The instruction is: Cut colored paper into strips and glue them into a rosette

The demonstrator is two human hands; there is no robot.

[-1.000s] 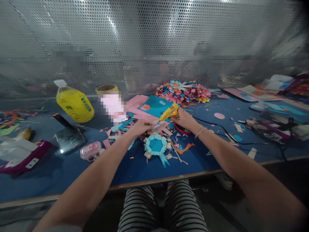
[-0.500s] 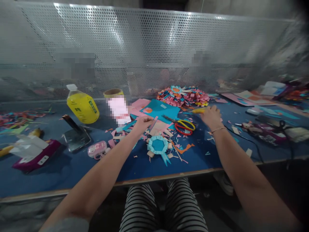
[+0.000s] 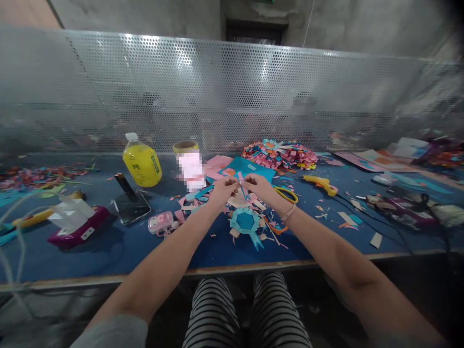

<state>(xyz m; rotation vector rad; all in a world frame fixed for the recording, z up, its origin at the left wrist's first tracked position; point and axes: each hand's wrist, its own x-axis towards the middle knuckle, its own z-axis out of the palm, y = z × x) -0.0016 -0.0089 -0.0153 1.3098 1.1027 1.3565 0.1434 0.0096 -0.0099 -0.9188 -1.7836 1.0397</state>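
Observation:
Above the middle of the blue table, my left hand (image 3: 224, 189) and my right hand (image 3: 258, 186) meet, both closed with pinched fingertips on a small pink-and-blue paper strip (image 3: 245, 192). The strip's lower end is blue. Just below them lies a light-blue paper rosette (image 3: 245, 221) with a darker blue centre and a forked tail. A yellow hot glue gun (image 3: 321, 183) lies on its side to the right of my right hand, its cord trailing right. Scissors (image 3: 290, 195) with a yellow handle are partly hidden behind my right wrist.
Paper scraps surround the rosette. Behind lie blue sheets (image 3: 266, 171) and a heap of paper pieces (image 3: 281, 155) against a perforated metal panel (image 3: 232, 87). On the left stand a yellow bottle (image 3: 142, 164), a phone (image 3: 132, 208), a pink case (image 3: 160, 222) and a tissue pack (image 3: 81, 227).
My right hand has put the glue gun down to the right, let go of it, and come back to the strip beside my left hand. The camera view has tilted up.

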